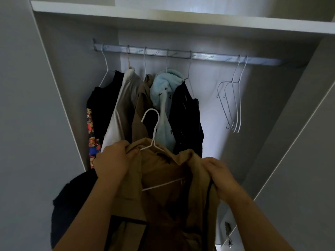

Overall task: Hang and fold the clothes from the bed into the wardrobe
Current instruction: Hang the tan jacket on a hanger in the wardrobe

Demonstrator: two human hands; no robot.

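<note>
A tan garment (163,192) with dark trim hangs in front of me on a white wire hanger (154,131), whose hook points up below the wardrobe rail (181,55). My left hand (112,160) grips the garment's left shoulder over the hanger. My right hand (221,176) grips its right shoulder. Part of the hanger's lower bar shows inside the neck opening. Several clothes hang on the rail: a black top (103,105), a white one (123,98), a brown one (143,105), a light blue one (163,91) and a dark one (186,120).
Two bare wire hangers (232,98) hang at the rail's right end, with free rail between them and the clothes. A white shelf (181,19) runs above the rail. Wardrobe walls stand left and right, and a door hinge (227,230) shows at lower right.
</note>
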